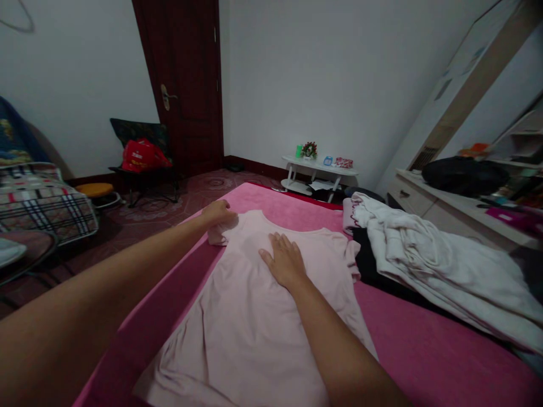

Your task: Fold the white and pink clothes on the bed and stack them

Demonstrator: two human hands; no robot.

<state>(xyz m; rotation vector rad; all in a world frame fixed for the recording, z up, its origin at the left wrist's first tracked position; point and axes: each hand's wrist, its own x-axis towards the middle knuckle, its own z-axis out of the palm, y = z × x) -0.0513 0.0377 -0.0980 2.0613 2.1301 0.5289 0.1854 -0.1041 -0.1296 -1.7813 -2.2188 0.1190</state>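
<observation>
A pale pink short-sleeved shirt [254,305] lies spread out on a pink-covered table or bed [407,322], its neckline toward the far end. At its far left shoulder, my left hand [218,213] has its fingers curled down on the sleeve; the fingertips are partly hidden. My right hand [285,257] rests flat on the upper chest of the shirt, fingers stretched out and slightly apart. Wrinkles run along the shirt's lower left side.
White folded trousers [441,254] lie on dark cloth at the right. Beyond the far edge stands a low white table [318,164] with small items. A red bag [144,155] sits on a folding chair at the left, near a dark red door [186,85].
</observation>
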